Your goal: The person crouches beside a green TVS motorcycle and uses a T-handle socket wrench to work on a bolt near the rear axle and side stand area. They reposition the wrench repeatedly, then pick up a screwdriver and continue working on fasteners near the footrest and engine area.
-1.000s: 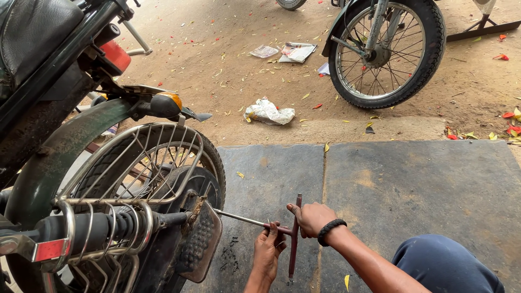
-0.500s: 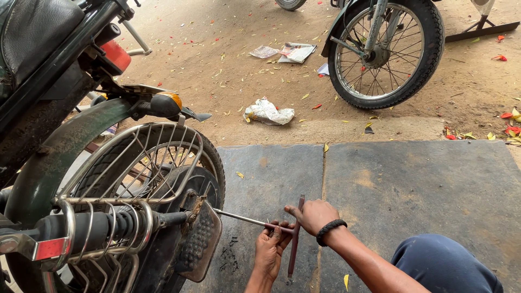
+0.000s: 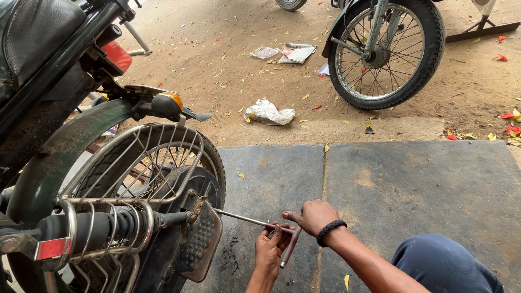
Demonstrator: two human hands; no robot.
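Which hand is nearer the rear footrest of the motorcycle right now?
Left. The left hand grips the T-handle wrench lower on its crossbar, closer to the footrest. The right hand holds the crossbar's top, farther out from the footrest.

A crumpled white bag [image 3: 268, 112] lies on the dirt — beyond it, newspapers [image 3: 287, 52] (near another wheel [image 3: 386, 53]).

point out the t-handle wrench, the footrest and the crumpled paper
T-handle wrench [image 3: 244, 218], head view, on its thin metal shaft.
Footrest [image 3: 199, 244], head view, on its ribbed rubber face.
Crumpled paper [image 3: 268, 112], head view, on its middle.
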